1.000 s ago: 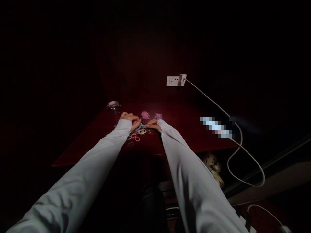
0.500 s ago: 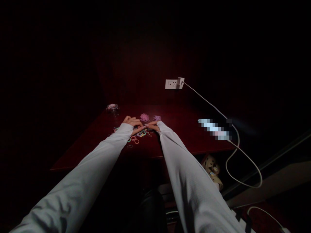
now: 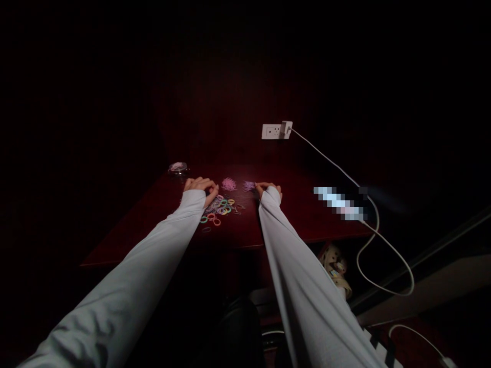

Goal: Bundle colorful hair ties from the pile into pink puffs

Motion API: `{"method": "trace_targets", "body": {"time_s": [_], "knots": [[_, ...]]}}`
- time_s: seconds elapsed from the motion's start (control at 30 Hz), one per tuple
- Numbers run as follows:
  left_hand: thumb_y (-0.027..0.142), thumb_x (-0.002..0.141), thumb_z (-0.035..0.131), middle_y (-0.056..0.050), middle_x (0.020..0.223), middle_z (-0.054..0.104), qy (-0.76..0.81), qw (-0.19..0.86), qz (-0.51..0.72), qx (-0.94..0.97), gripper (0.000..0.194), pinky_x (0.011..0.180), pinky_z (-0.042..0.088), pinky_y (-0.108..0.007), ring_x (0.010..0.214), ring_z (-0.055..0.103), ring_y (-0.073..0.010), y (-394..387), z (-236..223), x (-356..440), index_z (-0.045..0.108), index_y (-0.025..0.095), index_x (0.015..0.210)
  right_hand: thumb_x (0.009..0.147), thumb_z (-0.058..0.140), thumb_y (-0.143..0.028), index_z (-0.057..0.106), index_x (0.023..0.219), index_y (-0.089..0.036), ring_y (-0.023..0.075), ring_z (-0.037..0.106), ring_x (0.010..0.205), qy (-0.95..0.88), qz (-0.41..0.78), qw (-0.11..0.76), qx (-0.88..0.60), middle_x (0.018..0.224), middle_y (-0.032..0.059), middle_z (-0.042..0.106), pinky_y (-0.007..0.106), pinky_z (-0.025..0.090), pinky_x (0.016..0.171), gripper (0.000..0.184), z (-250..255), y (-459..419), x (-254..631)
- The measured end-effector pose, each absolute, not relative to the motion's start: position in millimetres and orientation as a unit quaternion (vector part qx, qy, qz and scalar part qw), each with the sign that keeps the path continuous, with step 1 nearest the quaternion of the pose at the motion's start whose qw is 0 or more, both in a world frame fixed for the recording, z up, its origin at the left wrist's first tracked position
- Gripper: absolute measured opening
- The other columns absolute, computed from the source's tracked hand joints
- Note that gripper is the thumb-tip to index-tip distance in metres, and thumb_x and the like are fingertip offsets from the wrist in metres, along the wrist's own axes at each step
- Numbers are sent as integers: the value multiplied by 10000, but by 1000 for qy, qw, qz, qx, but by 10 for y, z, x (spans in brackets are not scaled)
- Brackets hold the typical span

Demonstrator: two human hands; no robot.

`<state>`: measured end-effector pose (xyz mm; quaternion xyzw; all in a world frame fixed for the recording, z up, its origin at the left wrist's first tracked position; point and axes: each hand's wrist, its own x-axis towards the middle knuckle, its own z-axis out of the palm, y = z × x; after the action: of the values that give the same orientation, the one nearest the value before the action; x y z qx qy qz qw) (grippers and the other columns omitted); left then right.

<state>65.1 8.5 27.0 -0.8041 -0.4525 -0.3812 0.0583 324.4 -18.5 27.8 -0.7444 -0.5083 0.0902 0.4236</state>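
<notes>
My left hand (image 3: 201, 188) is at the left edge of a mixed pile of small coloured hair ties (image 3: 222, 208), thumb and index finger pinched together. Whatever they may hold is too small to make out. To the right, my right hand (image 3: 269, 190) has its fingertips pinched at the edge of a small bunch of thin purple pieces (image 3: 248, 186); anything between them cannot be made out. Between the hands, towards the back, lies a bunch of thin pink pieces (image 3: 229, 184). A few metal clips or pins (image 3: 239, 205) lie at the pile's right side.
A clear round container (image 3: 178, 168) with pink contents stands at the back left of the dark red table (image 3: 291, 220). At right lies a blurred-out phone (image 3: 337, 203), its white cable (image 3: 326, 159) running to a wall socket (image 3: 271, 132). Beige shoes (image 3: 334, 266) are below the right edge.
My hands were together over the hair ties. The right hand has moved right and back to the purple bunch; the left has shifted slightly left, uncovering more of the pile.
</notes>
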Motion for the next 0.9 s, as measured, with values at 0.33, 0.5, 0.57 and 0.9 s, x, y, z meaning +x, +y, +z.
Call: {"method": "trace_targets", "body": {"time_s": [0.33, 0.5, 0.57, 0.9], "knots": [[288, 924, 634, -1, 738, 742, -511, 46, -398, -761, 309, 913, 380, -444, 841, 659, -250, 13, 328, 690, 584, 234, 624, 1041, 589, -454, 858, 1045, -241, 359, 549, 1253, -498, 82, 398, -766, 1213, 134, 779, 494, 395, 1064, 343, 255, -171, 3246], [326, 959, 628, 6, 726, 727, -511, 47, -409, -755, 349, 914, 366, -443, 833, 638, -246, 57, 319, 627, 573, 232, 628, 1100, 476, -481, 861, 925, -207, 390, 552, 1312, -509, 87, 378, -768, 1189, 177, 766, 532, 393, 1120, 504, 292, -178, 3207], [317, 976, 604, 0, 695, 695, -512, 73, -431, -740, 378, 903, 354, -445, 808, 627, -244, 65, 302, 592, 552, 229, 612, 1096, 498, -462, 861, 883, -201, 400, 550, 1339, -517, 90, 359, -772, 1190, 182, 762, 544, 392, 1143, 495, 309, -180, 3184], [360, 1004, 555, -5, 576, 602, -359, 209, -464, -782, 458, 754, 347, -395, 640, 561, -197, 346, 195, 131, 545, 223, 567, 1074, 550, -476, 889, 896, -287, 251, 612, 1184, -656, 187, 456, -572, 1065, 30, 829, 408, 393, 1124, 427, 257, -144, 3070]]}}
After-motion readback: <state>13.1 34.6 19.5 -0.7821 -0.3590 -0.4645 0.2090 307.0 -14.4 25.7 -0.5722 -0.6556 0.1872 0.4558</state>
